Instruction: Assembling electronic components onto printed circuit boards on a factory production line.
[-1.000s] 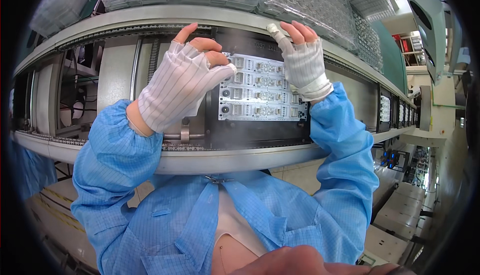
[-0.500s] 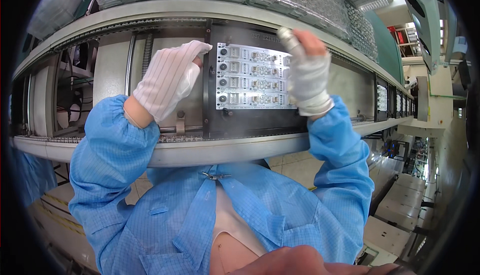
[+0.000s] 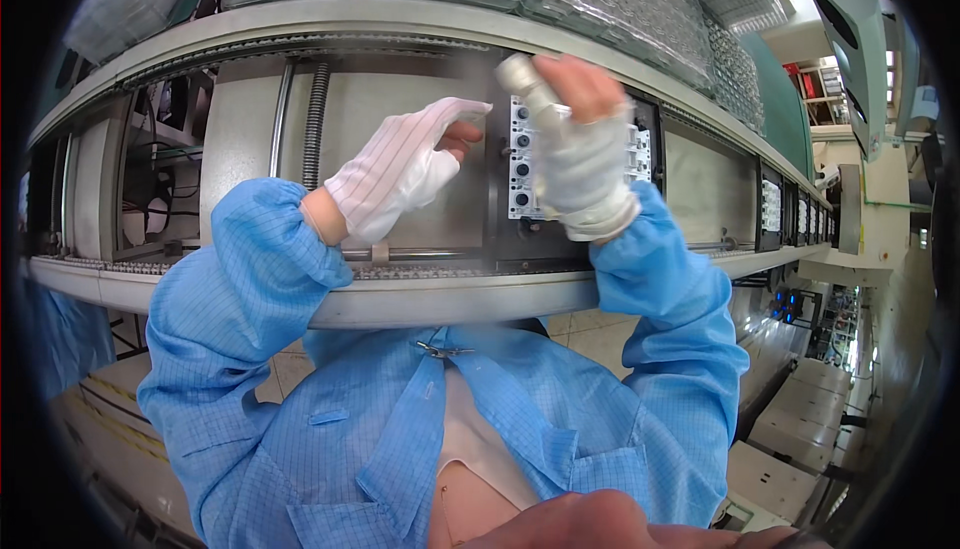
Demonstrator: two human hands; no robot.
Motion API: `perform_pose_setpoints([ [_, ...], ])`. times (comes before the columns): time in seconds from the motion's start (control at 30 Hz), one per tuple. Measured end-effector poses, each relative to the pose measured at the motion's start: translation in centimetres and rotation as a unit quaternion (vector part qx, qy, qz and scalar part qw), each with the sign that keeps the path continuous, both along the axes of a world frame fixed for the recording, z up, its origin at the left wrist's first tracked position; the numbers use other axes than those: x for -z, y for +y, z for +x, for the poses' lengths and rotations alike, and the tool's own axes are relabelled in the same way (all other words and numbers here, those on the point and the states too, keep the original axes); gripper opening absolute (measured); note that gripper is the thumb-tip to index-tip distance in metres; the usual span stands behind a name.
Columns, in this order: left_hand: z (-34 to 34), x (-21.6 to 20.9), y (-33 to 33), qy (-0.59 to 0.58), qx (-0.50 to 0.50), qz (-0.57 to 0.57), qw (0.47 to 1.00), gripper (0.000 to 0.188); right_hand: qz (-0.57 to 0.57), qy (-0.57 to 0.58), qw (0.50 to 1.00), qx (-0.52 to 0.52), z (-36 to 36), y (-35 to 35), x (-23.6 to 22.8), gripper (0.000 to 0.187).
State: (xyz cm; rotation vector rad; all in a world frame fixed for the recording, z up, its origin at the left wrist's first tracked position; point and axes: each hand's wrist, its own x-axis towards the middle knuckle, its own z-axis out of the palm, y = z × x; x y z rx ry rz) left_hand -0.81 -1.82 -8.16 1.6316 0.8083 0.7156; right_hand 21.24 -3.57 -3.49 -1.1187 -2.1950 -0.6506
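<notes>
A black carrier plate [image 3: 505, 234] sits on the conveyor, holding a white circuit board panel [image 3: 522, 211] with round black parts down its left side. My right hand [image 3: 590, 169], in a white glove with bare fingertips and a white-wrapped finger, hovers over the panel and hides its middle. Motion smears its fingers, so any grip is unclear. At the carrier's left edge is my left hand [image 3: 395, 174], in a striped white glove; its upper fingers stretch toward the edge, and nothing shows in it. Whether it touches the carrier I cannot tell.
Conveyor rails [image 3: 470, 299] run left to right, with a coiled spring [image 3: 317, 124] and metal rod [image 3: 283, 119] between them. Clear plastic trays [image 3: 625, 9] are stacked behind. More carriers with boards [image 3: 771, 204] stand farther right. A grey-white machine arm [image 3: 845, 44] rises at upper right.
The carrier with its panel has shifted right along the conveyor, and my left hand has moved right with it. My right hand has swung left from the panel's right end across its middle.
</notes>
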Motion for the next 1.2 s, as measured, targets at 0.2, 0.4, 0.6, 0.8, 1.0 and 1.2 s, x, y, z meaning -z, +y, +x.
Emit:
perform_pose_setpoints([
  [0.2, -0.8, -0.3, 1.1, 0.017, -0.026, 0.087, 0.996, 0.038, -0.065, -0.007, 0.998, -0.007, -0.4, 2.4, -1.7, 0.063],
  [0.4, -0.9, -0.5, 1.2, 0.051, -0.008, 0.141, 0.989, 0.037, -0.082, -0.078, 0.993, -0.044, -0.6, 3.9, 0.2, 0.064],
  [0.6, -1.0, -0.6, 1.1, 0.099, 0.001, 0.196, 0.976, 0.038, 0.039, 0.012, 0.999, 0.008, 0.5, 7.6, -1.4, 0.071],
  [0.8, -1.4, -0.6, 1.4, 0.13, 0.011, 0.252, 0.959, 0.036, -0.057, -0.059, 0.996, -0.035, -0.6, 7.7, -0.1, 0.069],
  [1.0, -0.6, -0.3, 1.3, 0.16, 0.012, 0.297, 0.941, 0.032, -0.072, -0.081, 0.986, -0.127, 1.1, 9.7, 1.3, 0.063],
  [1.2, 2.3, -0.8, 0.4, 0.182, -0.032, 0.383, 0.905, 0.025, 0.032, 0.033, 0.994, -0.101, 3.6, 8.9, -4.3, 0.061],
])
